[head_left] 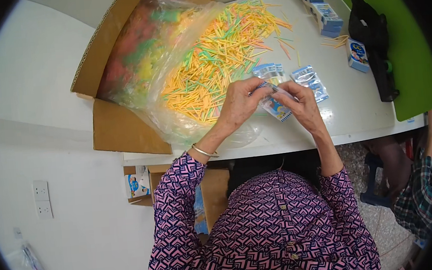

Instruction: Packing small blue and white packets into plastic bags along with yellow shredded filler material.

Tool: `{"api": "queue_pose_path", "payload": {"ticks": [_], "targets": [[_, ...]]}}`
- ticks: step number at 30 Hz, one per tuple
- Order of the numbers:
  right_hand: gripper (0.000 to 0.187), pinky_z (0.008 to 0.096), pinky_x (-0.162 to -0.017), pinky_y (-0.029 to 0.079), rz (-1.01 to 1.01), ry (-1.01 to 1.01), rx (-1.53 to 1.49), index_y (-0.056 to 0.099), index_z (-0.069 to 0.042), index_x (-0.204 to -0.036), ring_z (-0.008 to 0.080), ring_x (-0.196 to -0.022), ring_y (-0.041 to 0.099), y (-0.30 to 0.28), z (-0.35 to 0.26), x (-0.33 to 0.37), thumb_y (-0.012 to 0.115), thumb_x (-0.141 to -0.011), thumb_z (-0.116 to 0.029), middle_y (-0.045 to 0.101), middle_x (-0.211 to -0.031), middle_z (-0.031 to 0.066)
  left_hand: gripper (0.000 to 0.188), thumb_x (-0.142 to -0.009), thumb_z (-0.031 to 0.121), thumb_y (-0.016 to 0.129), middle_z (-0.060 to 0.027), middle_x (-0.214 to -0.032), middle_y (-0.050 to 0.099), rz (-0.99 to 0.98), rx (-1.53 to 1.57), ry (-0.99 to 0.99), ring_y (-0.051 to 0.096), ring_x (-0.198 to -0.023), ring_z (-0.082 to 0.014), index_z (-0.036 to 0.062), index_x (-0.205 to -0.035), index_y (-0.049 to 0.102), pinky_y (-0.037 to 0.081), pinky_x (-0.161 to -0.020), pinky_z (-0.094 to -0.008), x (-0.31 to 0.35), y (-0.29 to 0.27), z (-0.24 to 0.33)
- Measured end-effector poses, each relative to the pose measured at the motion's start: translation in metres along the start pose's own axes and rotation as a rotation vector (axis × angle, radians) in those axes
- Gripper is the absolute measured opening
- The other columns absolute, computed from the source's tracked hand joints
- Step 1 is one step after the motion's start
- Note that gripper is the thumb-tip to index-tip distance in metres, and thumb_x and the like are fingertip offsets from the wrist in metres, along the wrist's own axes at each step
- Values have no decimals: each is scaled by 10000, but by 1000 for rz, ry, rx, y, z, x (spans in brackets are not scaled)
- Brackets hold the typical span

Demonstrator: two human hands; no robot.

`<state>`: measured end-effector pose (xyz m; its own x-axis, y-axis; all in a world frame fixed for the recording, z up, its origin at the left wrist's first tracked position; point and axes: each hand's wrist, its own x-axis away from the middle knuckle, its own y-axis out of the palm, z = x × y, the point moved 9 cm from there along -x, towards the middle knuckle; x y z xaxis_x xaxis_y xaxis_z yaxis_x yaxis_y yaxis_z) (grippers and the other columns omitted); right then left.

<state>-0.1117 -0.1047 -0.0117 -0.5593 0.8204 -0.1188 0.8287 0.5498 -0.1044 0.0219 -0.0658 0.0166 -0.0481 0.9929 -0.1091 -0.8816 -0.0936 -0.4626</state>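
My left hand [240, 102] and my right hand [303, 107] meet above the white table, thumbs and fingers pinching the top edge of a small blue-and-white printed packet [279, 109]. The packet hangs tilted below the fingertips; whether its top is sealed cannot be made out. Just beyond it lie more flat packets, one group [267, 70] behind the fingers and another group [312, 83] to the right. Left of my hands spreads a large heap of thin pastel sticks [210, 67], yellow, orange, green and pink, spilling from a see-through plastic bag [170, 67].
A cardboard box [124, 124] lies on its side around the bag. Small blue-and-white boxes [329, 17] line the back right, with another box [357, 55] beside a black object [371, 46] near the green partition [411, 38]. Another person's checked sleeve [423, 189] shows at right.
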Motion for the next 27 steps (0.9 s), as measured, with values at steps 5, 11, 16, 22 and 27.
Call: {"api": "queue_pose_path", "payload": {"ticks": [5, 11, 16, 22, 27], "targets": [[179, 218, -623, 420, -128, 29, 15, 650, 48, -880, 65, -689, 531, 20, 2, 5, 650, -835, -125, 608, -720, 12, 146, -839, 112, 634, -66, -707, 624, 114, -148, 77, 537, -647, -84, -15, -907, 657, 427, -579, -248, 25, -13, 3], [191, 236, -564, 393, -152, 19, 36, 654, 57, -887, 65, -625, 495, 32, 5, 5, 638, -844, -129, 597, -678, 16, 127, -825, 85, 630, -115, -715, 622, 209, -307, 172, 576, -636, -149, -18, -895, 653, 435, -577, -271, 38, -23, 4], [195, 243, -546, 382, -176, -1, 167, 641, 57, -862, 69, -599, 478, 36, 4, 4, 625, -858, -137, 581, -648, 20, 122, -830, 91, 627, -112, -742, 633, 112, -300, 91, 588, -660, -155, -11, -889, 658, 446, -606, -267, 35, -31, -6], [226, 241, -537, 367, -127, -60, 153, 631, 55, -846, 69, -593, 451, 31, 6, 1, 616, -878, -168, 541, -624, 15, 179, -828, 133, 636, -127, -900, 651, 137, -392, 75, 596, -849, -232, -1, -946, 654, 464, -772, -311, 35, -98, -29], [224, 224, -555, 358, -162, 11, 53, 635, 44, -844, 54, -614, 447, 30, 17, 0, 611, -881, -176, 540, -644, -9, 248, -760, 123, 648, -149, -985, 586, -4, -1027, 105, 524, -994, -324, 7, -978, 625, 450, -825, -394, 51, -129, -64]]}}
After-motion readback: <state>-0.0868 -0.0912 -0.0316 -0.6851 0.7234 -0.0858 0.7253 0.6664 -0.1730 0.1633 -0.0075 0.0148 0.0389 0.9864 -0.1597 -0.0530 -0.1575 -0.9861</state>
